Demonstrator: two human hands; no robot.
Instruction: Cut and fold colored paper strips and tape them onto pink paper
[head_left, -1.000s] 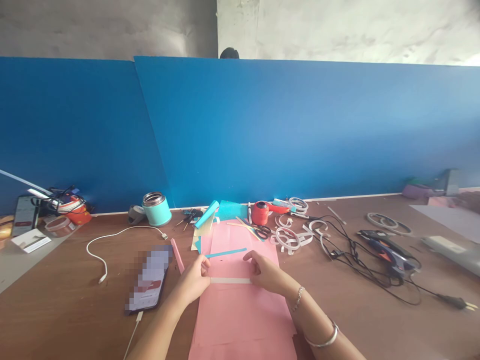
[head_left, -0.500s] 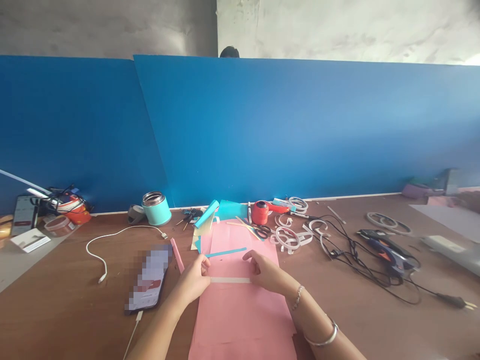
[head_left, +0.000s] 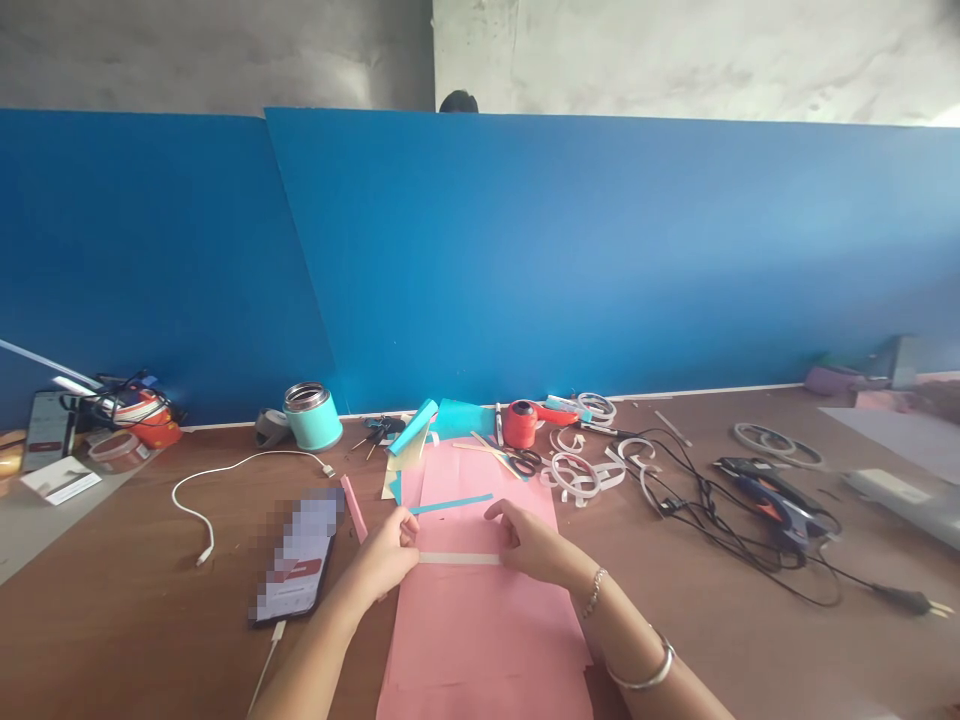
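A thin white strip (head_left: 459, 559), tape or paper, runs straight from hand to hand across pink paper (head_left: 484, 630). My left hand (head_left: 390, 555) pinches around the strip's left end, its fingers curled. At the other end my right hand (head_left: 529, 540) is closed with bent fingers; its fingertips are partly hidden. Both hands rest at the pink paper's edges. Just beyond the strip a narrow blue strip (head_left: 454, 504) lies on the pink paper. To the left of my left hand leans a folded pink piece (head_left: 354, 508).
A phone (head_left: 300, 560) with a cable lies left, a turquoise pot (head_left: 313, 420) behind it. Scissors (head_left: 525, 462), a red tool (head_left: 520, 425), tape rolls (head_left: 576, 475) and a corded glue gun (head_left: 776, 505) spread behind and right. A blue partition (head_left: 525, 260) closes the back.
My left hand has shifted very slightly left, with the white strip still stretched between both hands. Otherwise only the camera view has drifted a little.
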